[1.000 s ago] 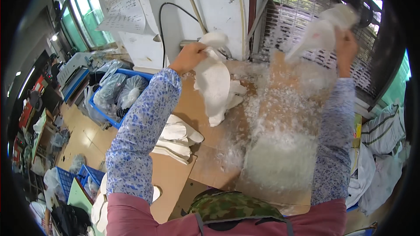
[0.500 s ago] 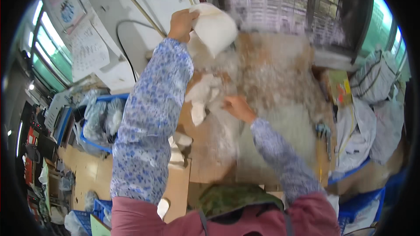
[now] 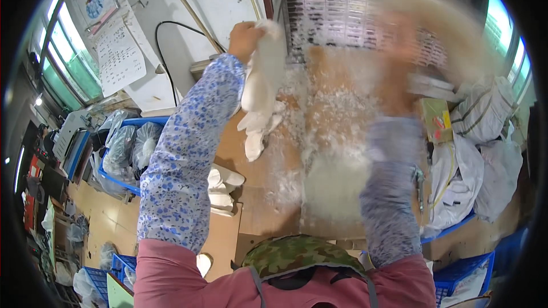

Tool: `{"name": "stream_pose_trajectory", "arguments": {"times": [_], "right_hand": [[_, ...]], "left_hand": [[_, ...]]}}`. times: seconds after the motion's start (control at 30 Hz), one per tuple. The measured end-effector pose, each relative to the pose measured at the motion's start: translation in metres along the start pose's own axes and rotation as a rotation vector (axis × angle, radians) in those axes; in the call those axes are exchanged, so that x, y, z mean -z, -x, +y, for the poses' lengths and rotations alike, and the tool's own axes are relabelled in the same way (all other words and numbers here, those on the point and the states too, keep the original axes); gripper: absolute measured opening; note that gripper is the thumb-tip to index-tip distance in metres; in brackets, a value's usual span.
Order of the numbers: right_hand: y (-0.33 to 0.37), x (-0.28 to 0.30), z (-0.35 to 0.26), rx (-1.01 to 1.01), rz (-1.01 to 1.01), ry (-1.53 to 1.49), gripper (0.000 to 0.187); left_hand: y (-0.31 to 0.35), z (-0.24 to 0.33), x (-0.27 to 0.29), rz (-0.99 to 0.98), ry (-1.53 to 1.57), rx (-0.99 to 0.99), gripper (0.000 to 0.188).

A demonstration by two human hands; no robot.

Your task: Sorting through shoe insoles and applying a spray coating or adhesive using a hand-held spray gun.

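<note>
My left hand (image 3: 245, 41) is raised at the back left of the table, its fingers closed on the top of a soft white piece (image 3: 261, 82) that hangs down. Just below it, several more white pieces (image 3: 255, 145) lie in a heap on the brown board. My right hand (image 3: 399, 37) is up at the back right and smeared by motion, so its fingers do not show. Around and beyond it sweeps a wide pale blur (image 3: 445, 5); whether the hand holds it, I cannot tell.
White fluff (image 3: 342, 102) covers much of the board (image 3: 274, 214). A metal tool (image 3: 420, 185) lies near its right edge, by a small box (image 3: 435, 120) and white sacks (image 3: 456, 177). A blue crate (image 3: 123, 179) of bagged things stands left. More white pieces (image 3: 221, 185) lie by my left arm.
My right hand has swung from the middle of the board up to the back right. The white piece in my left hand now hangs straight down, and that hand is slightly lower and further right.
</note>
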State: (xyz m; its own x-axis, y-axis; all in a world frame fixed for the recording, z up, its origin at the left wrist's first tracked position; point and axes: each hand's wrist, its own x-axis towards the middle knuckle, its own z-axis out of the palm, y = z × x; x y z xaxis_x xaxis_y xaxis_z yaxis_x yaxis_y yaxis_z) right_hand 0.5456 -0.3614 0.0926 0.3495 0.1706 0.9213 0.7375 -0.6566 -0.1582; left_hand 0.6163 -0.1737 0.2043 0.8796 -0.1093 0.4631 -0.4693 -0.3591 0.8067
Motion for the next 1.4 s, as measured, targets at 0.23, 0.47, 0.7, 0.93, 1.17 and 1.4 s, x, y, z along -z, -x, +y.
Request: {"name": "stream_pose_trajectory", "arguments": {"times": [0.23,0.47,0.7,0.93,1.17,1.4], "right_hand": [[0.056,-0.005,-0.031,-0.403,-0.212,-0.300,0.023],[0.011,-0.047,-0.065,-0.361,-0.300,-0.629,0.018],[0.023,-0.091,-0.102,0.648,-0.429,-0.348,0.016],[-0.022,-0.121,-0.088,-0.520,-0.426,-0.885,0.017],[-0.036,-0.156,-0.131,-0.204,-0.442,-0.660,0.020],[-0.006,-0.194,-0.196,-0.240,-0.511,-1.061,0.019]], "left_hand": [[0.000,0.038,0.083,0.148,0.020,-0.325,0.023],[0.053,-0.025,0.181,0.109,-0.094,-0.275,0.023],[0.123,-0.021,0.254,0.246,-0.371,-0.031,0.025],[0.188,-0.022,0.284,0.191,-0.388,-0.053,0.025],[0.240,-0.021,0.250,-0.160,-0.136,0.032,0.022],[0.268,-0.052,0.220,-0.102,-0.371,-0.075,0.031]]}}
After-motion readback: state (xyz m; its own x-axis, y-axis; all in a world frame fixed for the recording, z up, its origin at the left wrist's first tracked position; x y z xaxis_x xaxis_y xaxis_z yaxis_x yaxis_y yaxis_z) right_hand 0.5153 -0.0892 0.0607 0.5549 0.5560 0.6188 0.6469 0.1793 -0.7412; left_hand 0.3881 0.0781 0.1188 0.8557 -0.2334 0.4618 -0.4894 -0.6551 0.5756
